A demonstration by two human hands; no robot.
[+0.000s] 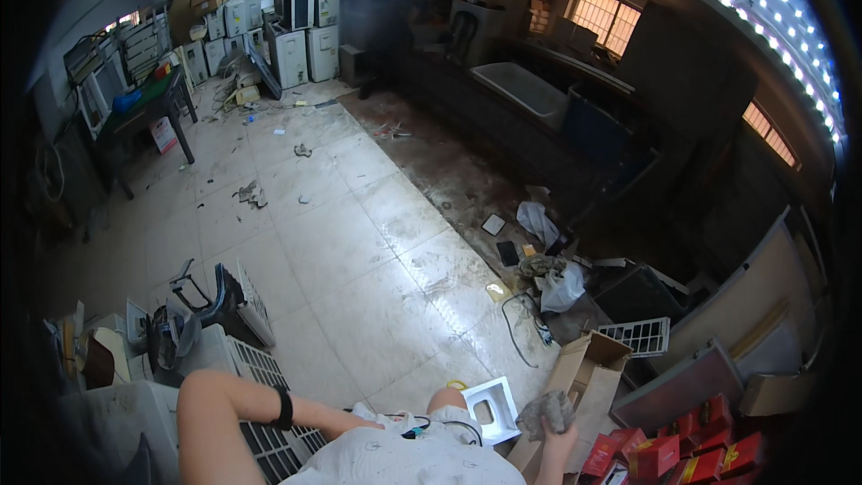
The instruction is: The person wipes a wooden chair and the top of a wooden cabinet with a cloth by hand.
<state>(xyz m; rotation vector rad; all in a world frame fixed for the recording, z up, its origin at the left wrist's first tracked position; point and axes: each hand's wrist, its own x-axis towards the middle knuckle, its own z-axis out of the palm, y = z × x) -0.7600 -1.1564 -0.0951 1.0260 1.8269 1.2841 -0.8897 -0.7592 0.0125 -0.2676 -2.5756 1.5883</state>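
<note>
My right hand [560, 439] is closed around a crumpled grey cloth [547, 412], held above a long open cardboard box [564, 377]. Just left of the cloth is a white plastic frame [495, 409] with an opening in its middle, close to my knee. My left forearm, with a black band [283, 407] on it, crosses in front of my body; the left hand is out of view behind the patterned white shirt. Beneath that arm lies a white slatted grille [269, 448] beside a white appliance casing [114, 417].
Red boxes [653, 456] are piled at the lower right. White plastic bags [562, 286] and a black cable [513, 337] lie on the floor. More appliance parts [252, 303] stand at the left. Farther off are a dark-legged table [151, 104], stacked air-conditioner units [289, 57] and a bathtub [522, 87].
</note>
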